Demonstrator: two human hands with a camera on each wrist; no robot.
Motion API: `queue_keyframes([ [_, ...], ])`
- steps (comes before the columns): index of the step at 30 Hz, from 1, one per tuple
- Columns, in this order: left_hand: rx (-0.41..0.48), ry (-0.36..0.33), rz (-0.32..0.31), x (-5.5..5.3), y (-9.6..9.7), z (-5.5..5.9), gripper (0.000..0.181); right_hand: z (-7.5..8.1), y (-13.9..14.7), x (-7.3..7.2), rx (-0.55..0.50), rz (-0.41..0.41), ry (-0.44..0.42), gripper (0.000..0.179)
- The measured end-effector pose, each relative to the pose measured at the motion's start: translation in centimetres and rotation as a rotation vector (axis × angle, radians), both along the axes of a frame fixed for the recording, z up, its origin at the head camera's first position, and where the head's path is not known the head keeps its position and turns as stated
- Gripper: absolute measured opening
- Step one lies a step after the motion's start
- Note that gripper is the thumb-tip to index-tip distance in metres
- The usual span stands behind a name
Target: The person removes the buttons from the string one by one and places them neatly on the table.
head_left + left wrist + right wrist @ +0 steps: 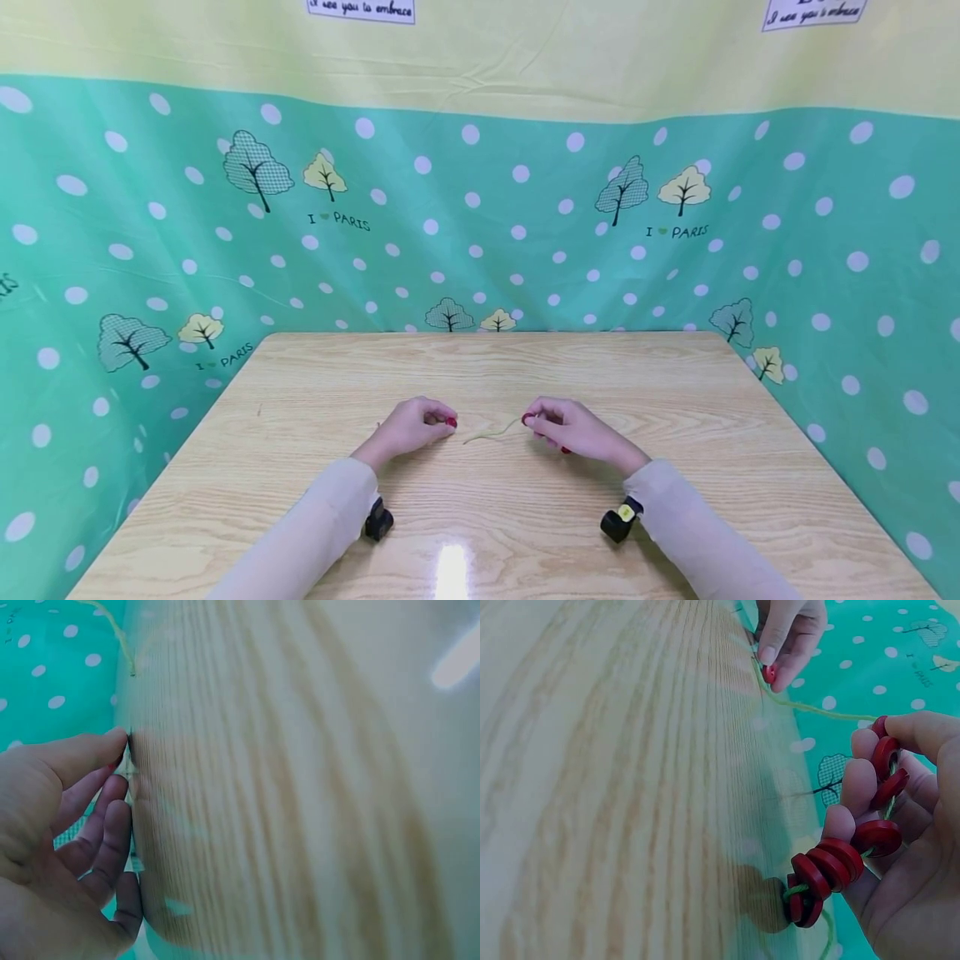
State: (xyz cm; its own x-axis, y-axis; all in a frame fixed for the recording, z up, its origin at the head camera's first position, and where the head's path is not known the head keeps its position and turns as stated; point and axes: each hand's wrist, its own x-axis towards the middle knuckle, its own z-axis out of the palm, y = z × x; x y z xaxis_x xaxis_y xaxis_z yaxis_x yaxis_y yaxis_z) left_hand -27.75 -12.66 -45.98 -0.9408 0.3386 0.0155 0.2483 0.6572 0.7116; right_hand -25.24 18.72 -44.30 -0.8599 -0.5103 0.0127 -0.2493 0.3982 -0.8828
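My left hand (412, 427) pinches a red button (451, 422) between thumb and fingertips, low over the wooden table. In the right wrist view two small holes show in this button (769, 673). With my right hand (573, 428) I grip a thin green string (829, 712) and a red button (880, 726) at its upper end. Several more red buttons (829, 866) hang threaded along the string under my right fingers. The string's loose end stretches between the hands, in the left wrist view too (116, 634). My left palm (52, 900) mostly hides the left button there.
A light wooden table (480, 517) lies under both hands, with a bright glare near its front edge. Behind and on both sides hangs a green dotted curtain (420, 200). Black wrist cameras (378, 521) sit beneath the sleeves.
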Motion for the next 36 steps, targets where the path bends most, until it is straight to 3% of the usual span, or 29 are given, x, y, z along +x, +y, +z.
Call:
queue_keyframes([
  [8,-0.022,0.033,-0.018,-0.1,-0.1,-0.1,0.018,2.6,-0.9,1.7,-0.009,-0.009,-0.008,0.019],
  [27,-0.008,0.039,-0.033,-0.2,0.0,-0.3,0.02,2.5,-1.0,1.8,-0.01,-0.003,0.003,0.02],
  [36,-0.01,0.054,-0.032,0.0,-0.1,-0.2,0.021,0.2,-0.6,0.4,0.019,-0.014,0.002,0.022],
])
